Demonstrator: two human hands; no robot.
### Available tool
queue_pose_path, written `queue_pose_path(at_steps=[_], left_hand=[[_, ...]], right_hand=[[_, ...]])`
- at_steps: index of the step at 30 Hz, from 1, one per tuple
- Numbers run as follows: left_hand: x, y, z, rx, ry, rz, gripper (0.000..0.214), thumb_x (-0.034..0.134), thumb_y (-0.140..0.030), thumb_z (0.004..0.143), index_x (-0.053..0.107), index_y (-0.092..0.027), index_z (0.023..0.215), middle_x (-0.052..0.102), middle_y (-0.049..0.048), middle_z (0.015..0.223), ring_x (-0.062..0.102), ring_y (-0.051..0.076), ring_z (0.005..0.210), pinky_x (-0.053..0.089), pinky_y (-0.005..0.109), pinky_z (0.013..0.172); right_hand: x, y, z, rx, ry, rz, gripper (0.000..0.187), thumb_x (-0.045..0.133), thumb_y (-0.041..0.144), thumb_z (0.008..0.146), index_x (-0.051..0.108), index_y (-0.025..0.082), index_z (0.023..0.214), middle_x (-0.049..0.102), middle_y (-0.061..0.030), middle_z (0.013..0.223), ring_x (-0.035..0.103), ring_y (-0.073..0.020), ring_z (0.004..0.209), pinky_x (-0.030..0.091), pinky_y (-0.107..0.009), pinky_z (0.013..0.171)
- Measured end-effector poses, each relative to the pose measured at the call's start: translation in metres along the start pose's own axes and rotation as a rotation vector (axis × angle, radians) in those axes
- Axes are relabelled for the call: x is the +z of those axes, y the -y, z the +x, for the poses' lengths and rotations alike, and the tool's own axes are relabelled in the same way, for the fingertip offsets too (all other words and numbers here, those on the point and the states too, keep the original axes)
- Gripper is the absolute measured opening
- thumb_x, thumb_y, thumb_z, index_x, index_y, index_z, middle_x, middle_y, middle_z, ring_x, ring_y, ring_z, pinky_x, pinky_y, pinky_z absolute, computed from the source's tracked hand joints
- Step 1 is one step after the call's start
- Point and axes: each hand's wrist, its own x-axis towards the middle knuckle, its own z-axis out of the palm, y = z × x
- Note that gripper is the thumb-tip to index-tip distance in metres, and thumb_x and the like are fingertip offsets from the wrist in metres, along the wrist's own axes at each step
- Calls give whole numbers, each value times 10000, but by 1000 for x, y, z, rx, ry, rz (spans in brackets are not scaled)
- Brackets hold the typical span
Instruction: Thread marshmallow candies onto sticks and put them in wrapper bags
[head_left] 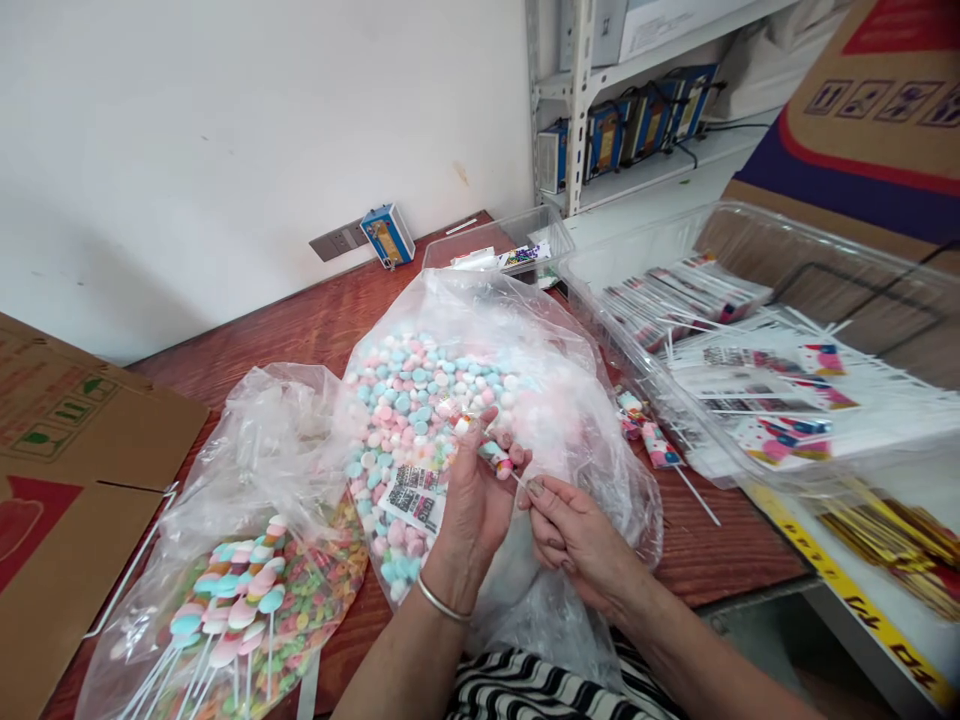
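Note:
A marshmallow lollipop (496, 459) in a clear printed wrapper lies across the fingers of my left hand (480, 495), which is closed around it. Its white stick is pinched between the thumb and fingers of my right hand (574, 530). Both hands are over a big clear plastic bag (465, 290) full of pink, blue and white marshmallow candies (409, 400). A flat printed wrapper (415, 497) rests on those candies, just left of my left wrist. On the left, several unwrapped marshmallow lollipops (232, 590) lie on a second bag (292, 410), which holds colourful gummy rings (326, 570).
Wrapped lollipops (656, 440) lie beside a clear bin (637, 370) of white sticks and printed wrappers. A smaller clear tray (555, 230) and a blue device (388, 237) are at the back. Cardboard boxes (90, 430) flank the red-brown table (247, 335). Gold ties (892, 540) lie right.

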Motion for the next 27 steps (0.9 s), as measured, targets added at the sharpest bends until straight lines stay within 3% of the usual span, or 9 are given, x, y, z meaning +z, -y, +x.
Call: queue_pose_path(at_steps=[2,4,8,16,19,21,23,25,27], left_hand=[[-2,-3,-3,-3,59,72,337,730,-265,775,604,-208,1082,622,5,903,622,111,752,504,284,773],[-6,-4,-6,0,98,188,394,768,-190,725,604,-214,1083,647,37,1008,639,137,836,480,245,709],[-14,1,-8,-8,139,285,362,762,-210,747,621,-197,1081,666,81,1063,641,139,816,421,195,573],[-13,10,-6,57,54,254,275,667,-229,841,607,-193,1107,680,29,900,613,88,639,507,271,759],[-12,11,-9,53,28,297,278,639,-263,865,588,-210,1133,665,21,911,613,96,664,505,253,720],[-12,10,-11,88,16,371,273,629,-270,874,582,-221,1139,656,23,939,610,100,710,495,242,729],[-12,8,-12,147,24,493,210,617,-275,884,603,-205,1081,649,28,927,592,102,737,482,233,742],[-12,7,-14,181,55,615,150,600,-289,896,617,-185,1004,626,16,834,550,94,689,463,217,692],[-11,6,-15,172,105,669,146,585,-309,906,612,-187,981,555,-20,711,470,78,589,409,194,575]], right_hand=[[-2,4,-1,10,22,54,300,649,462,851,579,177,793,331,140,423,168,-15,311,215,-164,353],[-2,7,-2,17,39,104,279,651,440,857,580,177,797,328,143,415,161,-13,304,209,-164,352],[2,9,-3,32,57,174,262,681,418,834,579,178,809,320,150,408,141,-12,304,199,-165,352],[9,-4,-1,-19,10,50,310,617,494,859,543,195,822,317,146,425,137,-22,311,194,-172,346],[4,-7,0,-93,-36,-229,341,499,529,914,531,203,820,350,121,444,219,-52,312,226,-199,356],[-1,-2,-2,-258,-120,-586,314,472,482,942,563,200,837,503,52,539,434,-104,411,345,-236,430],[-6,6,-3,-488,-253,-918,228,491,392,955,600,198,905,635,-24,750,591,-167,660,443,-282,605],[-9,16,-4,-683,-345,-1105,155,505,311,955,607,204,1005,660,-57,918,607,-200,842,455,-320,754],[-9,23,-4,-795,-342,-1199,153,514,262,948,601,208,1062,658,-62,961,602,-210,894,454,-337,801]])
